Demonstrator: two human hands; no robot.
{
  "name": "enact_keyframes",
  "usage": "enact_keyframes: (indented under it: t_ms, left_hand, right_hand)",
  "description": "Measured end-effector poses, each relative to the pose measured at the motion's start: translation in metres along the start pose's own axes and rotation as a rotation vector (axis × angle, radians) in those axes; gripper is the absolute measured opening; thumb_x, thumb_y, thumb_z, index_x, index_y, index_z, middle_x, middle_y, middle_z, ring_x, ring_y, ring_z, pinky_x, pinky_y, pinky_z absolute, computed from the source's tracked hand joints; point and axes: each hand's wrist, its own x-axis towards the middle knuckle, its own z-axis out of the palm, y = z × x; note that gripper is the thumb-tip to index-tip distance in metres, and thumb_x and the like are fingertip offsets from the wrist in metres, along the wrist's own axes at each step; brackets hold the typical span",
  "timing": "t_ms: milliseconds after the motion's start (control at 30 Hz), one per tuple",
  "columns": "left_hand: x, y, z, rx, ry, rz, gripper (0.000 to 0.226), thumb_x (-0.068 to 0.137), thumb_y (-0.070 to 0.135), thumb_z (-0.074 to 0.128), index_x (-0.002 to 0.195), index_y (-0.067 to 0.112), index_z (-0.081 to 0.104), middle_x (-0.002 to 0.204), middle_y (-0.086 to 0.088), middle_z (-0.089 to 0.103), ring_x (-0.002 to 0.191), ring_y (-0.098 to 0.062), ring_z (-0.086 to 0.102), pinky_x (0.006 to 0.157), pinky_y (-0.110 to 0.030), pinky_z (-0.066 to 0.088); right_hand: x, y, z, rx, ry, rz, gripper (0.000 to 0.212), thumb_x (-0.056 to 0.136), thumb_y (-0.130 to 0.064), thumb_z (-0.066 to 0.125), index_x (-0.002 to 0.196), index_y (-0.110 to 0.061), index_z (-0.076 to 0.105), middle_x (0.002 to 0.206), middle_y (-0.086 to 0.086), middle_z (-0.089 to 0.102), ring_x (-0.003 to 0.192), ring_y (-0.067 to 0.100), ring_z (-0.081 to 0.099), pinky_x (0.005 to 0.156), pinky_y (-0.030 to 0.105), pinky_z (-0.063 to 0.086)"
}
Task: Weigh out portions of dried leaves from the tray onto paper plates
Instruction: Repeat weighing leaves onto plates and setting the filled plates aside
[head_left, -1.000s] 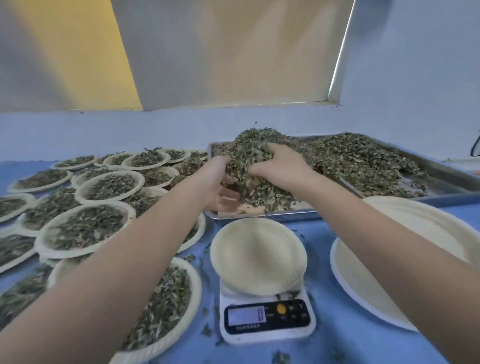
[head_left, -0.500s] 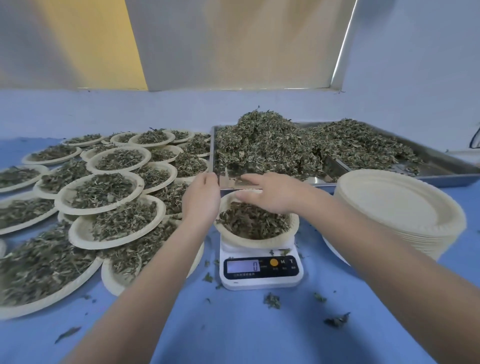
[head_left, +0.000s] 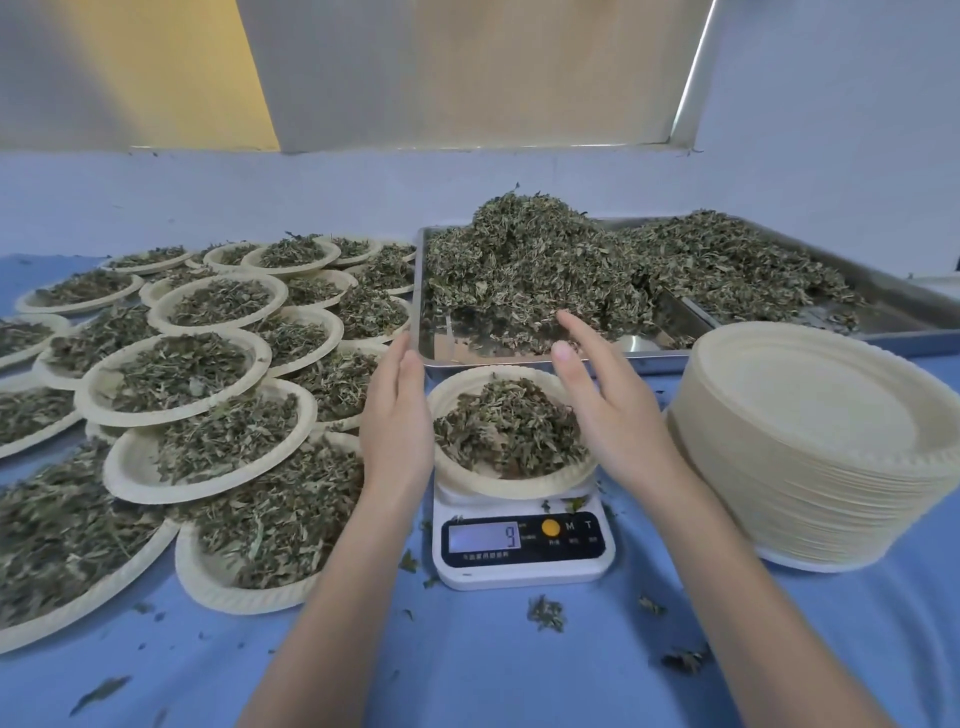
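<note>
A paper plate (head_left: 470, 475) with a small heap of dried leaves (head_left: 511, 428) sits on a white digital scale (head_left: 522, 543) whose display reads 9. Behind it lies a steel tray (head_left: 519, 354) piled with dried leaves (head_left: 545, 265). My left hand (head_left: 397, 415) hovers at the plate's left side with straight fingers, holding nothing. My right hand (head_left: 597, 395) is held flat over the plate's right side, fingers straight and empty.
Several leaf-filled paper plates (head_left: 176, 374) overlap across the left of the blue cloth. A tall stack of empty paper plates (head_left: 815, 441) stands at the right. Loose leaf bits (head_left: 545, 613) lie in front of the scale. A wall rises behind the tray.
Both hands carried leaves from the tray and dropped them on the plate, then drew apart to its sides with straight fingers. The scale display went from 0 to 9.
</note>
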Motion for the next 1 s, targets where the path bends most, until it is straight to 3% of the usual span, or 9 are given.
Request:
enact_keyframes:
  t_ms: [200,367,467,567,700,800,867,933,1000]
  left_hand:
    - [0.017,0.006,0.002,0.059,-0.047,-0.032,0.04,0.101,0.043,0.03,0.139,0.039,0.043,0.145,0.019,0.039,0.135,-0.004,0.032,0.112,-0.033,0.024]
    - [0.018,0.001,-0.002,0.045,-0.06,-0.024,0.038,0.101,0.043,0.031,0.138,0.041,0.043,0.144,0.018,0.041,0.133,-0.006,0.036,0.114,-0.04,0.028]
    - [0.016,-0.002,-0.007,-0.004,-0.038,-0.034,0.035,0.1,0.045,0.033,0.133,0.047,0.045,0.139,0.021,0.045,0.129,-0.005,0.041,0.111,-0.042,0.032]
    - [0.015,-0.006,-0.01,-0.024,-0.021,-0.064,0.034,0.099,0.046,0.034,0.13,0.049,0.047,0.13,0.025,0.047,0.127,-0.005,0.043,0.11,-0.042,0.033]
    - [0.015,-0.008,-0.01,-0.007,-0.026,-0.077,0.028,0.099,0.046,0.033,0.123,0.052,0.047,0.114,0.034,0.046,0.126,-0.006,0.043,0.111,-0.042,0.033]
    - [0.014,-0.011,-0.009,0.008,-0.035,-0.07,0.037,0.099,0.047,0.034,0.134,0.045,0.044,0.121,0.029,0.043,0.129,-0.006,0.041,0.111,-0.042,0.031]
    - [0.014,-0.013,-0.008,0.016,-0.037,-0.07,0.038,0.098,0.049,0.034,0.135,0.045,0.043,0.123,0.028,0.043,0.13,-0.006,0.041,0.111,-0.043,0.031]
    - [0.014,-0.014,-0.007,0.003,-0.035,-0.076,0.039,0.097,0.05,0.035,0.135,0.044,0.043,0.122,0.027,0.043,0.129,-0.008,0.041,0.111,-0.043,0.032]
    - [0.014,-0.015,-0.007,-0.013,-0.031,-0.082,0.039,0.097,0.05,0.036,0.134,0.044,0.044,0.12,0.027,0.044,0.129,-0.009,0.042,0.111,-0.043,0.032]
  right_hand:
    - [0.013,-0.001,-0.004,-0.184,-0.114,-0.008,0.059,0.084,-0.07,0.034,0.138,-0.045,0.039,0.141,-0.012,0.04,0.13,0.009,0.037,0.108,0.043,0.033]
    - [0.022,-0.015,-0.01,-0.462,-0.258,-0.054,0.066,0.073,-0.08,0.032,0.132,-0.051,0.042,0.116,-0.009,0.047,0.104,0.011,0.052,0.086,0.035,0.046]
    - [0.032,-0.029,-0.008,-0.731,-0.432,-0.064,0.078,0.062,-0.088,0.028,0.132,-0.056,0.035,0.12,-0.002,0.044,0.103,0.02,0.054,0.082,0.038,0.049]
    - [0.042,-0.036,0.0,-0.845,-0.545,-0.057,0.076,0.064,-0.086,0.042,0.131,-0.05,0.04,0.12,0.001,0.041,0.097,0.024,0.054,0.079,0.038,0.049]
    - [0.049,-0.039,0.006,-0.81,-0.603,-0.097,0.048,0.075,-0.059,0.062,0.119,-0.04,0.055,0.098,-0.005,0.047,0.078,0.011,0.051,0.067,0.03,0.044]
    - [0.052,-0.037,0.004,-0.683,-0.58,-0.101,0.027,0.075,-0.04,0.07,0.101,-0.034,0.065,0.091,-0.009,0.057,0.073,0.002,0.051,0.064,0.026,0.042]
    - [0.053,-0.033,-0.001,-0.577,-0.517,-0.081,0.02,0.073,-0.037,0.072,0.091,-0.036,0.066,0.093,-0.01,0.058,0.077,-0.002,0.056,0.063,0.021,0.044]
    - [0.053,-0.029,-0.007,-0.458,-0.434,-0.067,0.018,0.068,-0.038,0.073,0.084,-0.039,0.065,0.095,-0.012,0.061,0.06,-0.016,0.052,0.053,0.008,0.037]
    - [0.05,-0.023,-0.01,-0.317,-0.293,-0.045,0.017,0.063,-0.039,0.07,0.078,-0.039,0.064,0.091,-0.013,0.064,0.05,-0.015,0.049,0.054,0.009,0.039]
